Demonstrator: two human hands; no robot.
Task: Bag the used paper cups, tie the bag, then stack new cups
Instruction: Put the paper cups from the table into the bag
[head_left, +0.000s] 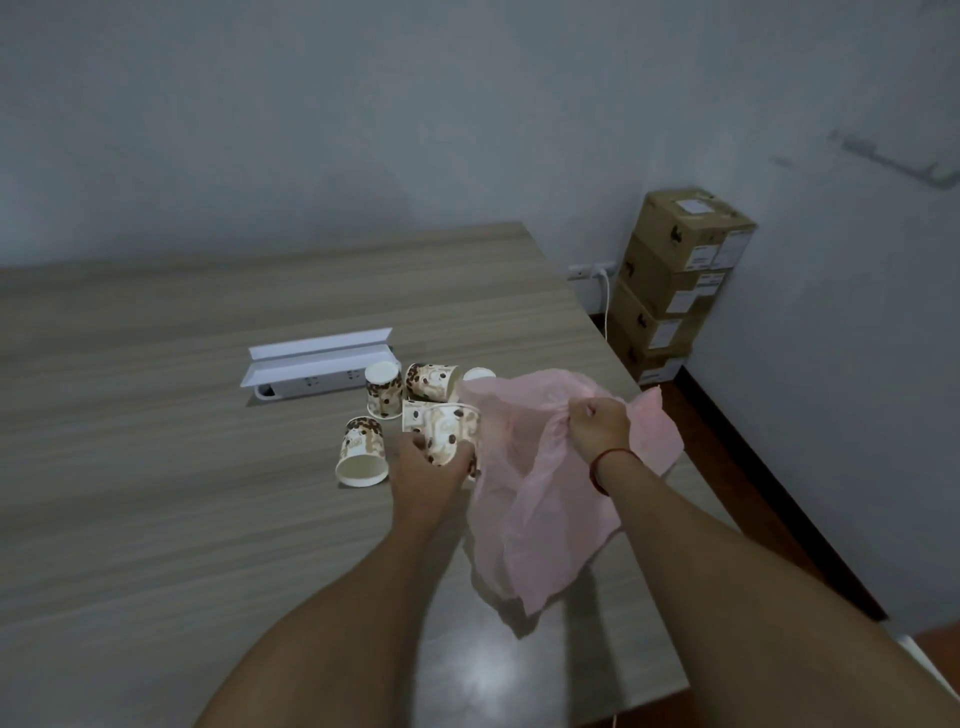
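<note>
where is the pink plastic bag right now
In the head view, the pink plastic bag hangs right of centre above the table, gripped by the right hand, just right of the paper cup in the left hand.

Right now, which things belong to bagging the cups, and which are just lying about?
Job: pink plastic bag in right hand; paper cup in left hand; other paper cups on table.
Lying about: power strip; cardboard boxes; wall socket.

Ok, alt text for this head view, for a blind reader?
A person's left hand grips a coffee-bean-print paper cup beside a pink plastic bag held up by the right hand; more cups sit on the wooden table.
</note>
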